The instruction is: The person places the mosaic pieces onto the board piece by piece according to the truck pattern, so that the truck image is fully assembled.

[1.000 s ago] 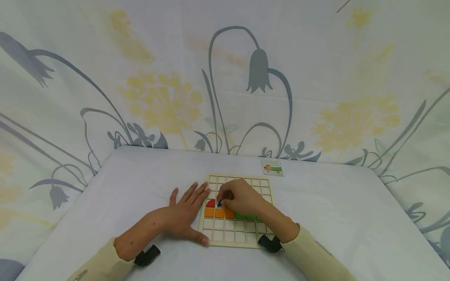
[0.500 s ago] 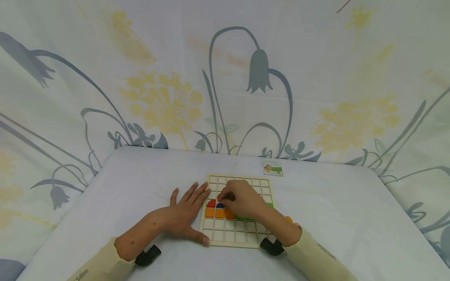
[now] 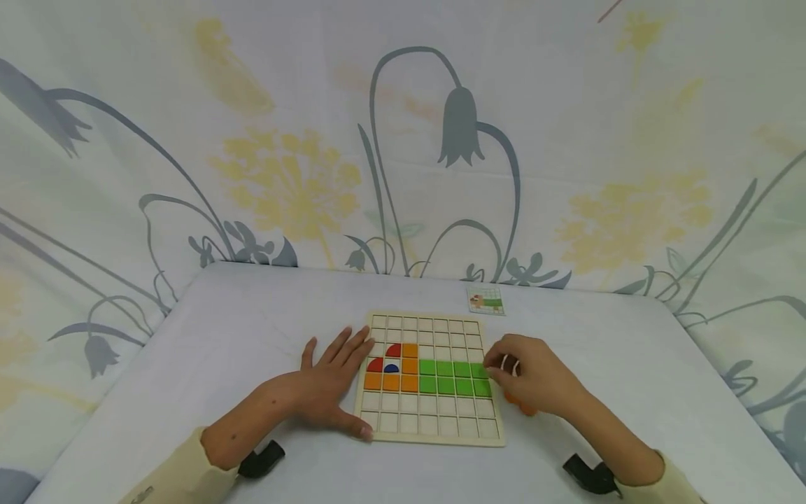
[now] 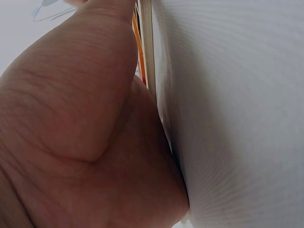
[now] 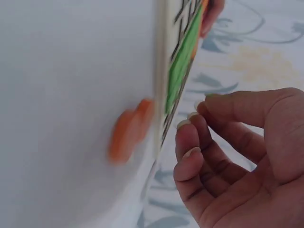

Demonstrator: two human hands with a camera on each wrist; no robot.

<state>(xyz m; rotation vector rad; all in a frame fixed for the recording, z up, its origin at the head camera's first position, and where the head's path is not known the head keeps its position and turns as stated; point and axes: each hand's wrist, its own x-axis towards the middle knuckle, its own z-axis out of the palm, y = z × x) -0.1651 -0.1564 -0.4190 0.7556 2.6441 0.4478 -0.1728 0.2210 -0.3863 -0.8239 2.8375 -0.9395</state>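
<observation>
A wooden grid board lies on the table, partly filled with tiles. My left hand is spread flat at its left edge, fingertips and thumb touching the frame. In the grid sit a blue half-round tile, two red rounded tiles, several orange tiles and two rows of green tiles. By the board's right edge hovers my right hand, its fingers loosely bent and nothing visible between them in the right wrist view. Loose orange pieces lie on the table close below that hand.
A small picture card with a grid pattern lies behind the board, to the right. White cloth covers the table, and a flower-printed curtain rises behind it. Black wrist pieces hang under both sleeves.
My right hand has let go of the blue half-round tile, now seated in its cell, and moved right to the board's right edge. The left hand has stayed in place.
</observation>
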